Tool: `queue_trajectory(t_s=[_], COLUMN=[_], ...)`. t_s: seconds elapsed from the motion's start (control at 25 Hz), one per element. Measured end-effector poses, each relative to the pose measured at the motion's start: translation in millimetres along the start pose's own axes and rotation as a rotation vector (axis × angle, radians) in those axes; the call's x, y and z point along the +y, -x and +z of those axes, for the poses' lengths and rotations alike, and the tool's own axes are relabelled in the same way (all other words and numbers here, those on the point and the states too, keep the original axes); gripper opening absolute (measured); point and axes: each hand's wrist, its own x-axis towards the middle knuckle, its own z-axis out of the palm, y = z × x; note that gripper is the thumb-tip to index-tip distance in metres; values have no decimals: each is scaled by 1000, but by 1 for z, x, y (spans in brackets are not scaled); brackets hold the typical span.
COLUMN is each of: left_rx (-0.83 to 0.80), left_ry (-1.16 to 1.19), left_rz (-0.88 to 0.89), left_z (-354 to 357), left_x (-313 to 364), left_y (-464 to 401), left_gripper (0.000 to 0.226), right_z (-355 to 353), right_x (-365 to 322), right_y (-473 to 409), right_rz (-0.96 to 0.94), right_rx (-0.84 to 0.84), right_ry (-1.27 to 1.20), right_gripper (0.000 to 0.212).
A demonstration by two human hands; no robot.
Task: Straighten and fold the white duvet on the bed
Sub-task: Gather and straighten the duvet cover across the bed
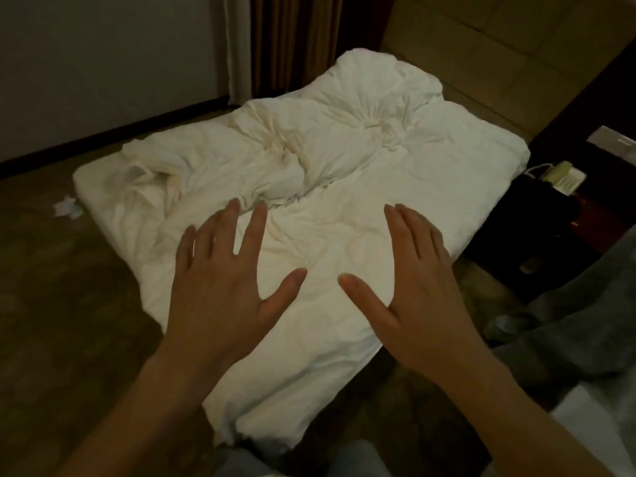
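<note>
Left hand [220, 280] and right hand [418, 280] flat, fingers spread, holding nothing, over rumpled white fabric duvet [344, 160]; advise sweeping outward toward bunched far ridge.

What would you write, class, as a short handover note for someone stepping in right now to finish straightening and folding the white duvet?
Left hand: open, fingers spread, flat over the near part of the crumpled white fabric duvet; holds nothing.
Right hand: open, fingers straight, over the same near part; holds nothing.
Duvet: spread across the bed, near half fairly smooth, far left part bunched into a twisted ridge.
Done: near section mostly flattened.
Left: smooth out the bunched ridge and far corners, then fold.
Nearby: a cream telephone on the dark bedside table to the right, crumpled white paper on the floor to the left.
</note>
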Motion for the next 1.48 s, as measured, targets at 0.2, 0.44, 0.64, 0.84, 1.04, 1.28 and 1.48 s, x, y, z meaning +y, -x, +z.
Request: queue_trajectory(t_s=[0.2,0.44,0.64,0.84,1.04,1.28,1.48], left_rx=[97,58,12,85,100,196,233], left_ry=[-78,1,310,605,516,109,-133], left_rz=[-187,-566,-924,-1210,-1225,-700,-484], left_z=[20,87,170,273,356,484,548], left_x=[56,130,169,178,133,54,1], left_y=[35,118,167,168,164,168,145], left_gripper=[83,83,84,102,99,79,69], right_z=[0,22,77,166,259,398,485], right_x=[55,125,166,193,228,286,293], right_y=[0,54,97,136,133,124,100], right_rz=[-197,-320,-155,56,-63,-342,-421], right_rx=[-81,-369,-635,-727,-703,-482,-265], right_ry=[-107,-231,-406,-489,-379,-295,-111], right_gripper=[88,88,85,87,101,88,83])
